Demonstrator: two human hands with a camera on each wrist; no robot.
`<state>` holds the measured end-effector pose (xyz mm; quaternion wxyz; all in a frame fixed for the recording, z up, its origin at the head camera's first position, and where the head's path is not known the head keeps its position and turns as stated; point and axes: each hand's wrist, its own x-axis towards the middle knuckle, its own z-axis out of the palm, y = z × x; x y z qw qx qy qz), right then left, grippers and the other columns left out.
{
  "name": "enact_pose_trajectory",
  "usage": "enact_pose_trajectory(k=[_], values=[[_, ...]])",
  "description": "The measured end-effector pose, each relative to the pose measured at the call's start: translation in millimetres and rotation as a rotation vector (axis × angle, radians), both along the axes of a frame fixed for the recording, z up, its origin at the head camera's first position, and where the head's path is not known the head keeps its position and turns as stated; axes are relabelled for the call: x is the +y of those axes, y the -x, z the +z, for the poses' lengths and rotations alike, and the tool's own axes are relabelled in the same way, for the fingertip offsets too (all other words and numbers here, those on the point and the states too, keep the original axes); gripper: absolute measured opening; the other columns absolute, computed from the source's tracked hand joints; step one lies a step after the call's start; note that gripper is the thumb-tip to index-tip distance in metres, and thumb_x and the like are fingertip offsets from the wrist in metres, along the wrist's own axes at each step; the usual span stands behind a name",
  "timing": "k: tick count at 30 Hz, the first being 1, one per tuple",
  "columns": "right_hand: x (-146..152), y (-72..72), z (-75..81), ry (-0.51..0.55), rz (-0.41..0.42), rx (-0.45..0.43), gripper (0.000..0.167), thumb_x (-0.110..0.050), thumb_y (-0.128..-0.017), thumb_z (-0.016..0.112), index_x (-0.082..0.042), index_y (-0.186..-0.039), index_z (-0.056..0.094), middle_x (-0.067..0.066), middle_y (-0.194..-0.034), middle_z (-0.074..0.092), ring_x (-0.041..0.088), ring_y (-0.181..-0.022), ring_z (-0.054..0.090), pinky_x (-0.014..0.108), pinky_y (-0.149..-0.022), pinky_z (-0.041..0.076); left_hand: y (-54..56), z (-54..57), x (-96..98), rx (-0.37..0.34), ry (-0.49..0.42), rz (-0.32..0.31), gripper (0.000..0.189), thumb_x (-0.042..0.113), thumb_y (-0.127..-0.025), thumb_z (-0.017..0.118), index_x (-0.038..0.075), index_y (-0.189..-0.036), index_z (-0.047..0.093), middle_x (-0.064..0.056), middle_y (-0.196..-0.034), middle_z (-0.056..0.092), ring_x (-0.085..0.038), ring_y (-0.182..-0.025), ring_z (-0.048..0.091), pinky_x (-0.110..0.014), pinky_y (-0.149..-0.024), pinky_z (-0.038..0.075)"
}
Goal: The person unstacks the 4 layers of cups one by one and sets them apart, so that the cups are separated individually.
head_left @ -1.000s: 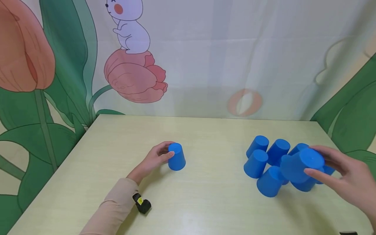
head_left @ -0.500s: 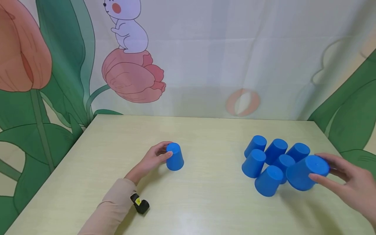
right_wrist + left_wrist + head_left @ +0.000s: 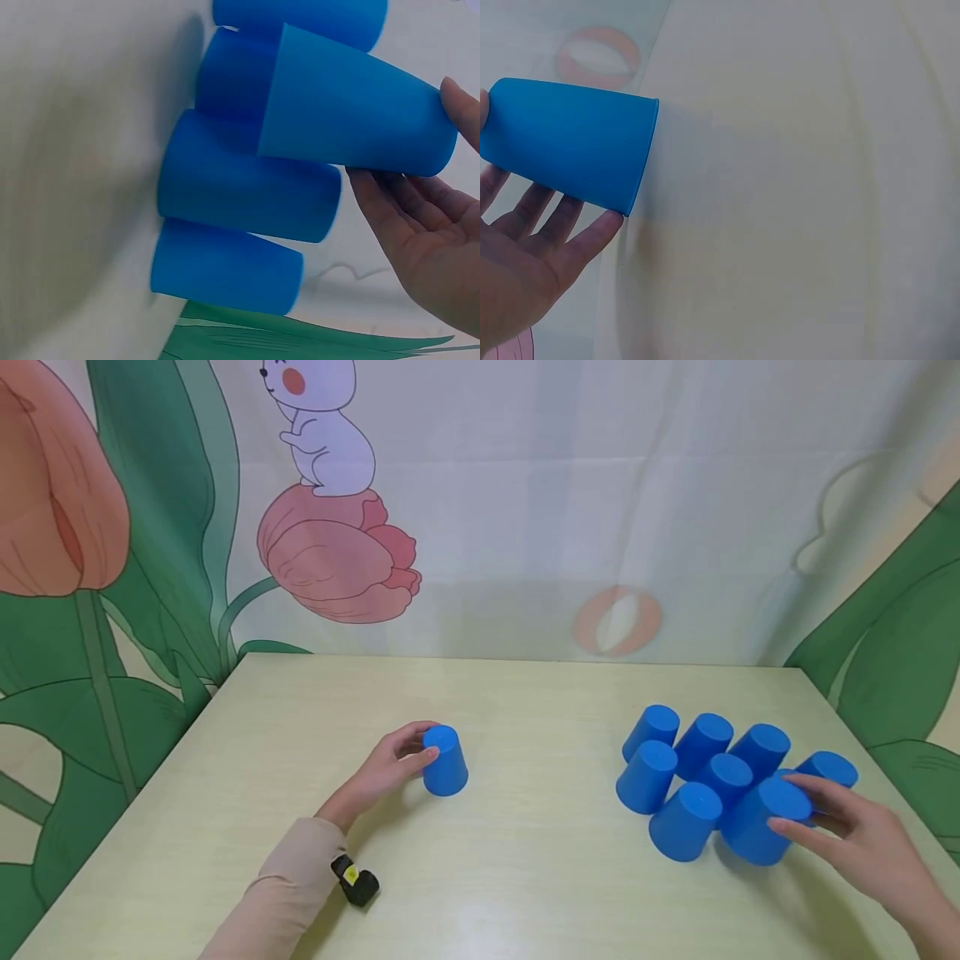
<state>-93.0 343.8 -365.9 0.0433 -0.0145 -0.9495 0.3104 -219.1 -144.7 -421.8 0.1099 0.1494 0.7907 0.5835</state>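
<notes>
My left hand grips an upside-down blue cup left of the table's middle, thumb on the near side and fingers round the back. In the left wrist view, that cup has fingertips spread along its side, one right at the rim. At the right, my right hand holds another upturned blue cup between thumb and fingers, at the near side of a cluster of matching cups. The right wrist view has this held cup with its rim farther off the table than the rims behind it.
Several upturned blue cups stand close together at the right, among them a front one and a far-right one. A black strap piece with a yellow label is by the left sleeve. A printed curtain hangs behind the table.
My right hand has brought its cup down and lately leftward, toward the cluster's near side, uncovering cups at the right. The left hand keeps its cup in place; the head view shifts slightly.
</notes>
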Motion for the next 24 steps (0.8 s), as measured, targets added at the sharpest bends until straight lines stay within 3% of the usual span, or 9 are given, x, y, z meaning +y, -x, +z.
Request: enact_pose_trajectory(k=[3, 8, 16, 24], values=[[1.2, 3.0, -6.4, 0.000, 0.020, -0.014, 0.067, -0.033, -0.083, 0.067, 0.009, -0.128, 0.042, 0.035, -0.120, 0.047, 0.047, -0.099, 0.054, 0.032, -0.065, 0.054, 0.0, -0.8, 0.1, 0.009, 0.016, 0.004, 0.047, 0.026, -0.091, 0.056, 0.008, -0.132, 0.043, -0.018, -0.125, 0.049, -0.036, -0.116, 0.044, -0.048, -0.090, 0.043], [-1.2, 5.3, -14.3, 0.005, 0.048, -0.078, 0.072, -0.038, -0.081, 0.067, 0.010, -0.128, 0.040, 0.035, -0.122, 0.045, 0.050, -0.105, 0.049, 0.046, -0.076, 0.049, 0.1, -2.3, 0.4, 0.033, 0.048, 0.000, 0.050, 0.028, -0.087, 0.062, 0.012, -0.131, 0.045, -0.013, -0.123, 0.052, -0.033, -0.116, 0.045, -0.052, -0.095, 0.036], [-0.8, 6.1, -22.7, 0.011, 0.052, -0.122, 0.075, -0.043, -0.079, 0.067, 0.009, -0.126, 0.040, 0.034, -0.121, 0.046, 0.049, -0.105, 0.050, 0.049, -0.079, 0.048, 2.2, -0.9, 6.2, 0.081, 0.110, 0.013, 0.053, 0.020, -0.082, 0.069, 0.014, -0.130, 0.046, -0.012, -0.124, 0.052, -0.033, -0.116, 0.046, -0.048, -0.092, 0.042], [2.2, 5.2, -26.9, 0.010, 0.034, -0.147, 0.079, -0.044, -0.078, 0.068, 0.011, -0.126, 0.039, 0.036, -0.120, 0.046, 0.050, -0.104, 0.050, 0.050, -0.078, 0.048, -20.1, 33.0, 25.9, 0.144, 0.120, -0.009, 0.049, 0.009, -0.084, 0.066, 0.002, -0.128, 0.045, -0.019, -0.121, 0.053, -0.035, -0.110, 0.050, -0.044, -0.087, 0.046]])
